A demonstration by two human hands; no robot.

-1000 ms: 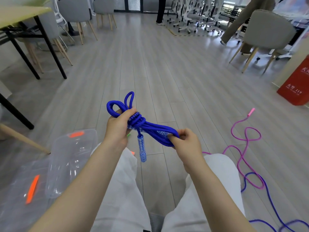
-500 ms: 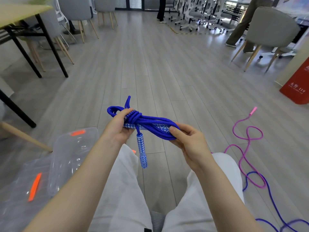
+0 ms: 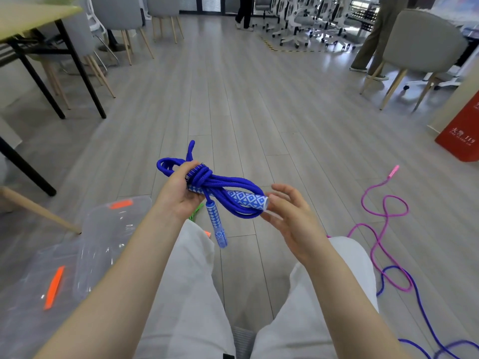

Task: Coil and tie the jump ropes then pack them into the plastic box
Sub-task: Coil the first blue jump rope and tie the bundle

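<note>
A coiled, knotted blue jump rope hangs in the air over my knees. My left hand grips its knotted end; one patterned blue handle dangles below, the other handle lies along the coil. My right hand is spread open just right of the coil's loop end, fingertips close to that handle's tip. A clear plastic box with orange latches stands on the floor at my lower left. A loose pink-to-purple jump rope sprawls on the floor at my right.
The box's clear lid lies at the far left. A wooden chair leg and black table legs stand left. Grey chairs and a red box are at the right. People's legs show far back.
My right hand has let go of the coil's loop end and spread its fingers. The coil has tilted so the second handle shows along it. My left hand keeps its grip.
</note>
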